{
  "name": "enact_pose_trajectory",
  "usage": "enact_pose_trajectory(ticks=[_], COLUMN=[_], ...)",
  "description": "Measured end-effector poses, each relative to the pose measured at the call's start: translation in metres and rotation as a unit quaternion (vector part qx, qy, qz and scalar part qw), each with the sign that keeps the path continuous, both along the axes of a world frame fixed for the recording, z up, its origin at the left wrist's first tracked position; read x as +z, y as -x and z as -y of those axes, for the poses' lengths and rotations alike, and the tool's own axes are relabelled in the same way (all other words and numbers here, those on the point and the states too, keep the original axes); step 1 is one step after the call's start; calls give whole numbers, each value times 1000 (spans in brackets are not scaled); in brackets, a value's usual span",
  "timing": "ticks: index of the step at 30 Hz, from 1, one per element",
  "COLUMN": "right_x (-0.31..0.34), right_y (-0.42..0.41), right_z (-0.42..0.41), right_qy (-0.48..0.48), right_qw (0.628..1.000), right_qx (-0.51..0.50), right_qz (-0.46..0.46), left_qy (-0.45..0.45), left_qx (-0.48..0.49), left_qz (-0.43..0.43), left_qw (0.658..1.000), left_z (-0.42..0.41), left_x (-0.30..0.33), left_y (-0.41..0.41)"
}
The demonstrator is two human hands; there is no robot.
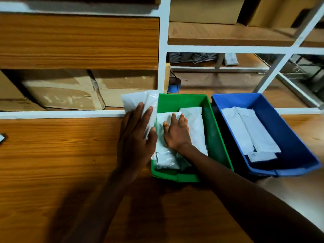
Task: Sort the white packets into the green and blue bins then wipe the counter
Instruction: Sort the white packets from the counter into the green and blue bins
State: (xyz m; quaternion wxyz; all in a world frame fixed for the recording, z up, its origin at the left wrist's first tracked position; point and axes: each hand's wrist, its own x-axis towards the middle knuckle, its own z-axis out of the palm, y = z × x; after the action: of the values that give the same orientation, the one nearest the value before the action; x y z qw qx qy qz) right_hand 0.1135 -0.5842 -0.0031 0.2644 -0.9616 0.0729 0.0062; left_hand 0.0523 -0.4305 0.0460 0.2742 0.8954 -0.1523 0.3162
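Holding white packet (140, 100) at green bin's (217, 137) left rim: left hand (135, 137) fingers clamped, long axis along fingers; right hand (176, 133) fingers flat, spread on binned packets (196, 127).

Two bins (215, 137), about six packets (196, 127)

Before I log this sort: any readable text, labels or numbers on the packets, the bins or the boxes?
None readable.
White packets in the green bin: faint marks only, too blurred.
Packet in the left hand: no legible print.
Packets in the blue bin: plain faces showing.
Cardboard boxes on the shelf: scuffs and tape, no lettering.
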Motion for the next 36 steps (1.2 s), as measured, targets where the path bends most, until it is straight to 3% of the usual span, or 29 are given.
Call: enact_pose_trajectory(ticks=[6, 10, 16, 21, 31, 34, 36], right_x=[34, 24, 2, 0, 2, 12, 21], right_y=[81, 129, 143, 145, 146, 158, 178], right_z=[68, 108, 112, 112, 111, 105, 90], right_qy=[86, 69, 46, 64, 70, 61, 50], right_qw=[989, 984, 969, 966, 960, 947, 932], right_qx=[-14, -68, -58, -63, -82, -112, -136], right_qz=[122, 151, 234, 243, 257, 295, 333], left_qy=[-7, -59, -166, -230, -206, -200, -148], left_qx=[-30, -28, -34, -24, -75, -120, -160], left_qz=[-1, -118, -313, -308, -378, -335, -257], left_qw=[1000, 991, 935, 923, 899, 913, 942], left_z=[62, 112, 184, 189, 183, 161, 130], left_x=[3, -11, -51, -74, -61, -35, -19], left_y=[-20, -42, -65, -65, -74, -61, -33])
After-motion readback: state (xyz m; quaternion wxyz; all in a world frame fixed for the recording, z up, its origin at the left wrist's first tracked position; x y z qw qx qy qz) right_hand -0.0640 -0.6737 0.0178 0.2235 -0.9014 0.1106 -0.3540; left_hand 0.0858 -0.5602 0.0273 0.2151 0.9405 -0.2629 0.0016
